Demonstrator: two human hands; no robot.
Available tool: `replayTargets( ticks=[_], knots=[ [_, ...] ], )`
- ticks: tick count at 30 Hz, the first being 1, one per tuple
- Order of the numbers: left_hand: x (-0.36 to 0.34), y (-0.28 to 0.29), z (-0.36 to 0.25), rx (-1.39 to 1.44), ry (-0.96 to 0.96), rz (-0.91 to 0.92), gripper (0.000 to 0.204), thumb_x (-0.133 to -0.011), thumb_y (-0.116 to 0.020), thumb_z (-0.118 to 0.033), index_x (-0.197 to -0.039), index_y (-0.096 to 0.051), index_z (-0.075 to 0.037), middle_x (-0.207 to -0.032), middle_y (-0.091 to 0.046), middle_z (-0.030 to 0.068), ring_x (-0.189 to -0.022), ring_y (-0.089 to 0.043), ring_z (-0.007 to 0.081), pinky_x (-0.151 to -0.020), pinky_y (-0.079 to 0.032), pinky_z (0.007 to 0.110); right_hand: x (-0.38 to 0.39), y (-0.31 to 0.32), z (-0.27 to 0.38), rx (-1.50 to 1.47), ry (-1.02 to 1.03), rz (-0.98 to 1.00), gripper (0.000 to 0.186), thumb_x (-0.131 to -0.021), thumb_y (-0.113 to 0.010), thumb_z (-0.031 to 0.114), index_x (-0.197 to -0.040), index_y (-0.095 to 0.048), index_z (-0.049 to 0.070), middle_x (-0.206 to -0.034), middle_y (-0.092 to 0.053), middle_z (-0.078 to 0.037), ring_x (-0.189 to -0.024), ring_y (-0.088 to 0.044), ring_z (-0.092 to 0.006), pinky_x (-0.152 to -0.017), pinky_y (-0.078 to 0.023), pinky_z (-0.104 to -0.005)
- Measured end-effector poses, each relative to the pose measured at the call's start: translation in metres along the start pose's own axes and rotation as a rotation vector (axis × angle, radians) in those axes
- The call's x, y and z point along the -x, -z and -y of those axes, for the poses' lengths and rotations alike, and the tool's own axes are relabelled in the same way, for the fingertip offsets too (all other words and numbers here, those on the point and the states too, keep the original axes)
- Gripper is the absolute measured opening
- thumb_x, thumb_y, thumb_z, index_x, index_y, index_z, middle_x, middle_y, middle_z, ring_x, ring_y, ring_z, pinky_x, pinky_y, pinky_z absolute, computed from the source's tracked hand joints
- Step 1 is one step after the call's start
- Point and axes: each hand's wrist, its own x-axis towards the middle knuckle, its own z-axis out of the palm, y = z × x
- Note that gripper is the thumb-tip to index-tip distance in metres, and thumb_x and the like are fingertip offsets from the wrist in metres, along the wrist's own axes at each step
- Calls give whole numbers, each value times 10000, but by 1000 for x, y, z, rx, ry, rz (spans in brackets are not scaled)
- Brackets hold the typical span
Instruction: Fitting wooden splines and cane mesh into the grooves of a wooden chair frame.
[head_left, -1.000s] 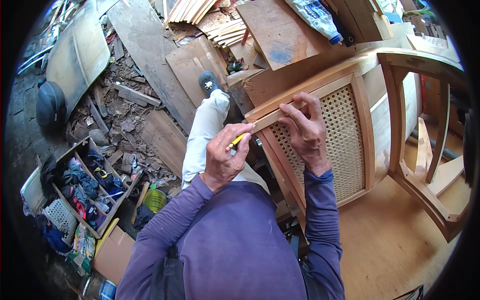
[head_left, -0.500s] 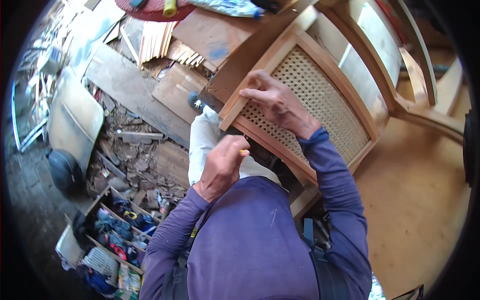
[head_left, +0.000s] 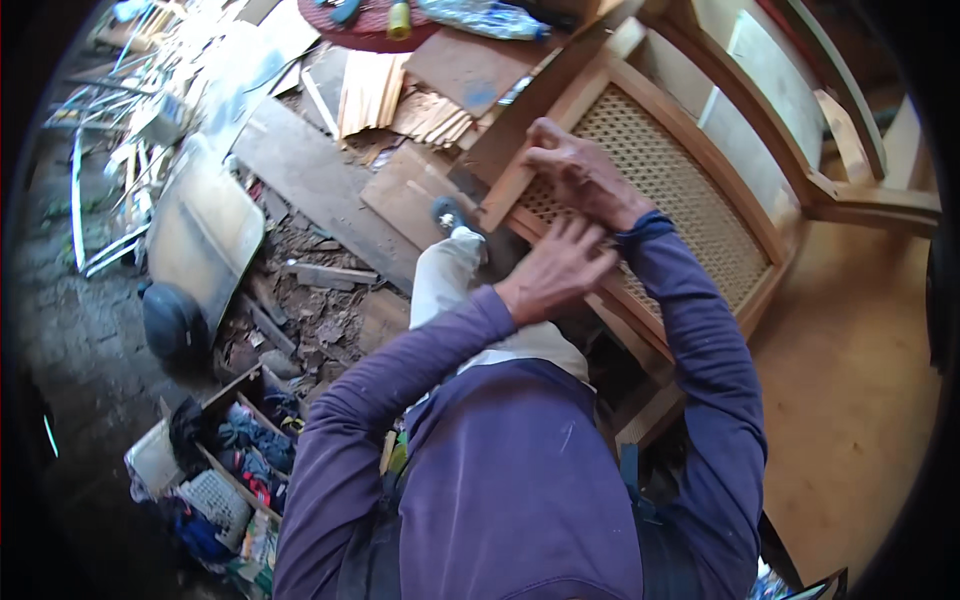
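Note:
A wooden chair frame with a woven cane panel (head_left: 690, 190) lies tilted in front of me. My right hand (head_left: 590, 180) is over the panel's near left corner, fingers curled in toward the thumb; what they hold, if anything, is hidden. Just below it, my left hand (head_left: 562, 268) reaches across the panel's near wooden rail (head_left: 640, 315), with its fingers apart and their tips at the cane beside my right wrist. Its thumb is not clearly visible, and no object shows in this hand.
Curved wooden chair parts (head_left: 740, 95) rise at the upper right. A brown board (head_left: 850, 400) fills the right side. At lower left stands a divided wooden box (head_left: 215, 405) of mixed items. Planks (head_left: 300, 170) and scraps cover the ground; a red round seat (head_left: 340, 28) is at the top.
My left hand has moved up and right from over my lap to the cane panel, its fingers spreading. The small yellow thing in it earlier no longer shows. The view has shifted slightly.

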Motion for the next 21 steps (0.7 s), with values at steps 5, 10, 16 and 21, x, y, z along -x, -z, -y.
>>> replayTargets(
  ticks=[5,10,16,21],
  knots=[
    [2,123,-101,549,-187,178,214,-939,-746,-209,-976,-606,-52,-845,-612,102,-828,-702,317,-707,-569,447,3,-5,2,-14,33,-52,135,-959,-720,15,-1086,-765,30,-1157,-633,-122,-958,-730,-348,-793,-599,-427],
    [-51,223,-127,510,-328,828,260,-893,-797,-215,-1086,-767,-44,-1006,-791,165,-960,-785,324,-810,-607,440,1,0,0,12,-42,33,140,-998,-702,-15,-1123,-765,-7,-1159,-638,-132,-993,-730,-311,-821,-597,-412],
    [23,235,-90,535,-62,728,169,-875,-775,-193,-984,-784,-65,-928,-789,149,-882,-785,321,-747,-607,451,-9,10,17,127,-97,41,217,-967,-708,-116,-1151,-755,-10,-1220,-649,-126,-1000,-754,-279,-824,-613,-363],
    [54,258,-36,535,-62,625,102,-856,-753,-171,-882,-800,-85,-851,-786,134,-803,-785,319,-684,-608,461,-11,-5,39,224,-192,39,207,-961,-716,-73,-1124,-800,24,-1193,-694,-102,-925,-760,-270,-788,-622,-364]
  ],
)
